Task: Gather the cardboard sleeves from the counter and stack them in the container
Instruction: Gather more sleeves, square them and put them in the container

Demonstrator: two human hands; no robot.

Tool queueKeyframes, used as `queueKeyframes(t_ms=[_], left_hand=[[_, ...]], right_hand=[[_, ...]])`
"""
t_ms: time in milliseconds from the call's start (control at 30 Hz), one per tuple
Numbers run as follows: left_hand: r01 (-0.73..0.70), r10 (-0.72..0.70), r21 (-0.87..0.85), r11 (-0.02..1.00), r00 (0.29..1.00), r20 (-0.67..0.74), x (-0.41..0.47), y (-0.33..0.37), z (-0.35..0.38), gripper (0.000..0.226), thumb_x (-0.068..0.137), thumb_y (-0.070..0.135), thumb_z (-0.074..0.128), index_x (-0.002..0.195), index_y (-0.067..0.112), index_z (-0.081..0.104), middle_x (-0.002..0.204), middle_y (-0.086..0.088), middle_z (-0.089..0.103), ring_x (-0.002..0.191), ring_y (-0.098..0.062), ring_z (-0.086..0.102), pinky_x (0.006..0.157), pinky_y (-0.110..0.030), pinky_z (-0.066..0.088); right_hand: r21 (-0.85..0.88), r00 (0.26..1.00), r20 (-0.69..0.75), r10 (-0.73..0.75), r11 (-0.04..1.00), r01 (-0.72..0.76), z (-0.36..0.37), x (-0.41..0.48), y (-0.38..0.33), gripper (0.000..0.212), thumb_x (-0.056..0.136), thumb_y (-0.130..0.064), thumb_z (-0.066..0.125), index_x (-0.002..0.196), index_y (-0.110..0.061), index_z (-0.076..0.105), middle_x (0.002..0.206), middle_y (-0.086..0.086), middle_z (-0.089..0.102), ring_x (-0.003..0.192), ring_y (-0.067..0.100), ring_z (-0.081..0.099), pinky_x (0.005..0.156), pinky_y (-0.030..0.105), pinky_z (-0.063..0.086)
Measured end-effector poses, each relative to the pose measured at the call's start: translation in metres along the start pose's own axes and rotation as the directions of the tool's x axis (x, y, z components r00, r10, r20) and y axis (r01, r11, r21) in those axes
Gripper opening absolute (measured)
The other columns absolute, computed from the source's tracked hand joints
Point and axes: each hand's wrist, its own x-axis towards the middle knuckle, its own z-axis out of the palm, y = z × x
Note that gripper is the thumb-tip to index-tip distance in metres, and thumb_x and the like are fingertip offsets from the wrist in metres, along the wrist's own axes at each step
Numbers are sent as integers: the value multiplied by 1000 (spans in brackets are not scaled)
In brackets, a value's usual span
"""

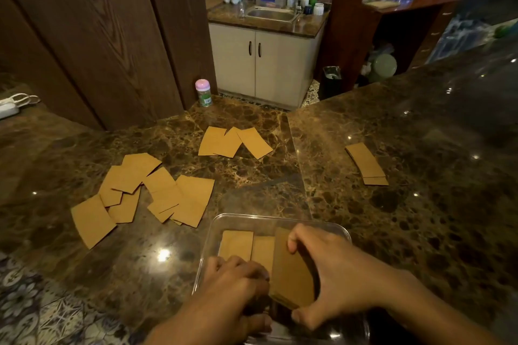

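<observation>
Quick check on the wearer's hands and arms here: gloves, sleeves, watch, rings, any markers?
Nothing worn that shows. The left hand and right hand are bare: no gloves, rings or markers. The left forearm and right forearm are bare to the frame's edge: no sleeves, watch or wristband.

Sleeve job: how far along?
Early. Done: a few sleeves lie in the container. In hand: the right hand grips a stack in the container, with the left hand beside it. Left on the counter: a big scatter, a middle group and a small pile.
</observation>
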Motion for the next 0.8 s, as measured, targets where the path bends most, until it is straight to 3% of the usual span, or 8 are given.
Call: queueKeyframes(t_ms=[167, 333, 467, 667, 800], left_hand=[[-39, 18, 251, 967, 996, 84, 7, 0, -13, 35, 91, 50, 58, 116, 28, 70, 149, 7, 39, 123, -23, 34, 98, -42, 32], [-86, 75, 290, 953, 996, 51, 8, -9, -7, 31, 95, 43, 53, 121, 34, 66, 144, 2, 44, 117, -26, 40, 91, -41, 37], [-75, 81, 317, 945, 997, -6, 9, -9, -4, 32, 97, 42, 53, 126, 35, 64, 149, 2, 40, 124, -27, 41, 91, -42, 40], [-98, 123, 331, 939, 991, -54, 9, -17, 6, 26, 81, 48, 66, 106, 40, 72, 132, 8, 57, 110, -23, 57, 71, -40, 53], [-85, 126, 316, 945, 986, -112, 11, -15, 9, 29, 91, 42, 62, 118, 38, 68, 143, 6, 46, 123, -26, 48, 79, -42, 50]], right_hand=[[-115, 1000, 16, -27, 993, 29, 26, 25, -2, 78, 66, -61, 87, 118, -38, 34, 132, -15, 38, 120, 9, 40, 107, 33, 43], [-269, 1000, 18, -20, 963, 24, 31, 30, 4, 84, 60, -60, 88, 121, -36, 35, 133, -9, 35, 120, 12, 35, 105, 36, 44], [-298, 997, 64, 39, 954, -18, 29, 26, 9, 96, 63, -58, 89, 136, -31, 34, 152, -3, 28, 139, 22, 30, 117, 41, 37], [-344, 985, 87, 146, 933, -108, 31, 24, 8, 104, 63, -51, 92, 143, -28, 31, 154, 3, 27, 141, 23, 28, 118, 39, 38], [-340, 979, 71, 191, 927, -156, 36, 25, 4, 99, 64, -47, 92, 139, -26, 31, 151, 4, 24, 140, 24, 26, 112, 39, 45]])
